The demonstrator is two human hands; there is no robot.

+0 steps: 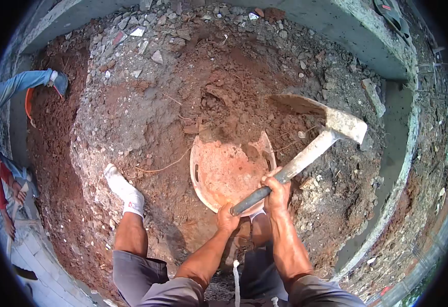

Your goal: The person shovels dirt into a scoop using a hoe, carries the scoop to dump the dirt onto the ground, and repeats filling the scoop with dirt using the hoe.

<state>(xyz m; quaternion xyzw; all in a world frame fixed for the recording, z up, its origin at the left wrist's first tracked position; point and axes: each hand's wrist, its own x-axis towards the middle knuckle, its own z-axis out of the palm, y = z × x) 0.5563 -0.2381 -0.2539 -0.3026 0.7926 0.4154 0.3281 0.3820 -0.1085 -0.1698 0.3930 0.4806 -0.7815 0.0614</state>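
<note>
A hoe (308, 153) with a wide metal blade slants up to the right, its blade over the loose reddish soil. My left hand (227, 217) is closed round the lower end of the dark grip. Farther up the handle, my right hand (276, 192) is wrapped round it too. Beneath the handle lies a shallow reddish pan (226, 166) with slots in its sides, smeared with soil, its far edge against the dug earth (224, 102).
Concrete walls (306, 25) edge the pit at the back and right. My left foot in a white sock (124, 190) stands on the rubble. At the far left are a person's leg (24, 84) and another person's hands (19, 192) on a handle.
</note>
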